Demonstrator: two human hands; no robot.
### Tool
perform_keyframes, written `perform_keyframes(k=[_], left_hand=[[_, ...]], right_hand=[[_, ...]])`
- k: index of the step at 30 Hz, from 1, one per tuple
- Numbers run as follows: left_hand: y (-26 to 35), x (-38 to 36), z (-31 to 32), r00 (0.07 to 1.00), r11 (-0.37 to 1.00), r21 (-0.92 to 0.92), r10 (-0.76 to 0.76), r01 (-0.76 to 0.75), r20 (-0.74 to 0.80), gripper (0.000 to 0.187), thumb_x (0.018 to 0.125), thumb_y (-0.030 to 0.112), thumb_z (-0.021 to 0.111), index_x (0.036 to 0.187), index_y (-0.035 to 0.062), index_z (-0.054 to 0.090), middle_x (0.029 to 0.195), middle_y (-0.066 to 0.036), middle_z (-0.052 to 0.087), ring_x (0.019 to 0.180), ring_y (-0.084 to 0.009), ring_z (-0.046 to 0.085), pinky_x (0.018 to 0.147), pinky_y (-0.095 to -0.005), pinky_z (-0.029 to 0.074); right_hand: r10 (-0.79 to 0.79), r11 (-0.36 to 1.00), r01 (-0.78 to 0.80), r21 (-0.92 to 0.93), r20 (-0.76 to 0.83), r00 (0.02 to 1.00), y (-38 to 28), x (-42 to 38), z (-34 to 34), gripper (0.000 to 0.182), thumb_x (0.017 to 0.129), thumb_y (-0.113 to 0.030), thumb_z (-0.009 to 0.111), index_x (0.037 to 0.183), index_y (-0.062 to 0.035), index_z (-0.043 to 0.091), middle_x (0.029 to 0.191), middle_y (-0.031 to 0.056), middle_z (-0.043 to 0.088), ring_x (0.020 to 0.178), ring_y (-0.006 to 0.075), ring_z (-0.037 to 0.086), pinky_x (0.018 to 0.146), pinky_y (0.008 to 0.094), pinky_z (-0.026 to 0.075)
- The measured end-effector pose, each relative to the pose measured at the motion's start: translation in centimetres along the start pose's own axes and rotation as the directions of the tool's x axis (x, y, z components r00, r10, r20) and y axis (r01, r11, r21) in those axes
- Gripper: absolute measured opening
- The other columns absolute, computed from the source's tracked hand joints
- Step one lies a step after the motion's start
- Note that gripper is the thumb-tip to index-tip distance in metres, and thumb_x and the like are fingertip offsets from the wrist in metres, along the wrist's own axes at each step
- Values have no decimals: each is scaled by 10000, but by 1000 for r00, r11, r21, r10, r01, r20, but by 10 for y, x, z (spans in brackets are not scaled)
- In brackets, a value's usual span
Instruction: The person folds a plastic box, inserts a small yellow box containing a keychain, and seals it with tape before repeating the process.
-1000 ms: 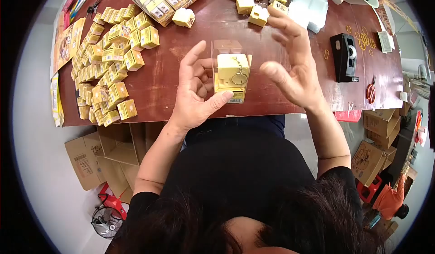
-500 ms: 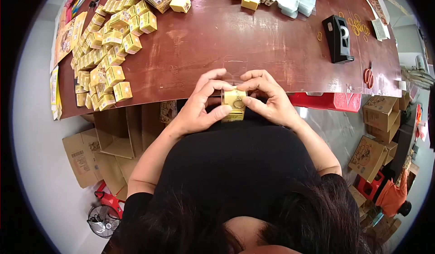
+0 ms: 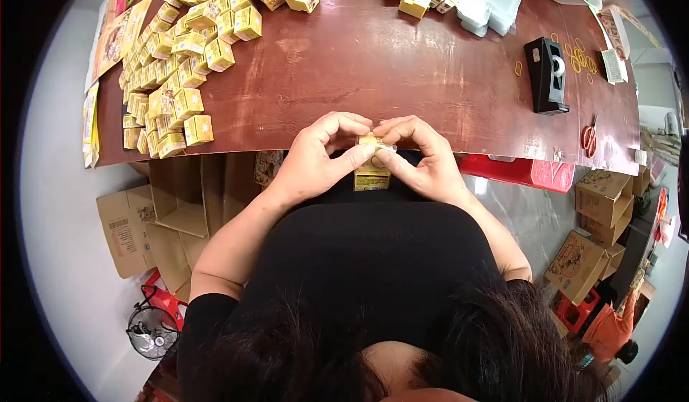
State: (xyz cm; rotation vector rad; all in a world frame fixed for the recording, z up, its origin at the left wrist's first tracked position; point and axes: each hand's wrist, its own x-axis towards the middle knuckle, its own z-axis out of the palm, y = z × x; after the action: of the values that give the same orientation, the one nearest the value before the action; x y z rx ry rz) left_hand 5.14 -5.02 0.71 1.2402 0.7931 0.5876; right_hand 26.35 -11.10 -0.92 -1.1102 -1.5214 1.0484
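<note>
A small yellow printed box (image 3: 372,180) is held at the table's front edge, close to my body. My left hand (image 3: 321,156) grips its left side, thumb and fingertips closed at the upper part. From the other side my right hand (image 3: 426,159) pinches the same part with thumb and fingers. Clear plastic seems to show around the box's top, and a ring shape lies just below my thumbs. My fingers partly hide the upper end of the box.
Many similar yellow boxes (image 3: 188,45) are heaped on the left of the table (image 3: 323,64). Yellow block-shaped pieces (image 3: 415,2) and clear plastic cases (image 3: 489,3) lie at the back. On the right are a tape dispenser (image 3: 546,77), rubber bands (image 3: 578,59) and scissors (image 3: 589,138).
My thumbs have moved inward and up onto the top part of the box, covering more of it. More of the box's lower printed face now shows. The view has shifted slightly.
</note>
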Motion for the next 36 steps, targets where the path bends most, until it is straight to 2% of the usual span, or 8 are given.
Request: perform_keyframes(k=[5, 13, 18, 22, 25, 28, 31, 36], left_hand=[[9, 7, -2, 998, 994, 94, -51, 54, -37, 216, 969, 122, 714, 1120, -12, 637, 1187, -77, 658, 1052, -124, 640, 927, -312, 547], [5, 5, -2, 993, 999, 37, -43, 39, 108, 190, 956, 61, 704, 1121, 19, 619, 1306, -105, 586, 1152, -158, 602, 983, -343, 526], [-6, 22, 7, 988, 974, 185, 114, -132, 107, 196, 903, 14, 736, 1059, 25, 619, 1276, -96, 540, 1036, -143, 623, 873, -297, 557], [1, 67, 17, 918, 884, 270, 396, -381, -3, 232, 899, -17, 736, 1065, 23, 579, 1316, -98, 496, 1117, -149, 597, 917, -286, 554], [-9, 120, 14, 710, 560, 574, 702, -597, 55, 245, 872, 33, 782, 1028, 39, 593, 1269, -136, 535, 1098, -239, 591, 912, -340, 536], [-7, 149, 32, 638, 424, 630, 754, -651, 153, 244, 860, 55, 798, 1010, 48, 606, 1233, -147, 553, 1078, -279, 582, 894, -359, 526], [-8, 163, 47, 605, 343, 645, 760, -683, 236, 235, 859, 56, 799, 1004, 54, 615, 1237, -150, 543, 1087, -280, 581, 912, -373, 524], [-6, 173, 59, 588, 316, 651, 770, -690, 249, 242, 848, 43, 805, 997, 64, 616, 1237, -146, 536, 1087, -278, 580, 929, -386, 508]], right_hand=[[411, 881, -382, 280, -52, 910, -8, 10, 5, 157, 927, -101, 731, 1012, -13, 632, 1017, 85, 697, 927, 117, 660, 832, 285, 546], [202, 948, -201, 249, 18, 979, 6, -3, -13, 171, 957, -137, 722, 1070, -17, 676, 1095, 78, 688, 994, 126, 659, 860, 299, 547], [66, 992, -67, -106, -14, 998, -4, -8, -35, 118, 921, -71, 735, 1029, -33, 710, 1313, 158, 624, 1176, 250, 637, 955, 353, 528], [-342, 745, -183, -642, -602, 721, -3, -22, -129, 336, 827, -185, 823, 1100, -67, 667, 1359, 184, 573, 1256, 347, 536, 1026, 434, 454], [-409, 571, -551, -608, -793, 451, 50, -53, -216, 444, 883, -319, 792, 1187, -42, 625, 1189, 146, 603, 1063, 271, 573, 890, 383, 493], [249, 873, -485, 54, -904, 347, 56, -45, -226, 388, 930, -363, 753, 1144, -54, 656, 950, 9, 625, 861, 106, 561, 758, 306, 465], [488, 860, -370, 352, -777, 397, 46, -42, -240, 295, 928, -322, 752, 1082, -77, 693, 920, -26, 637, 852, 80, 567, 733, 290, 457], [354, 928, -72, 366, -802, 480, 44, -46, -237, 157, 931, -209, 740, 1017, -80, 717, 1194, 59, 641, 898, 86, 581, 778, 292, 462]])
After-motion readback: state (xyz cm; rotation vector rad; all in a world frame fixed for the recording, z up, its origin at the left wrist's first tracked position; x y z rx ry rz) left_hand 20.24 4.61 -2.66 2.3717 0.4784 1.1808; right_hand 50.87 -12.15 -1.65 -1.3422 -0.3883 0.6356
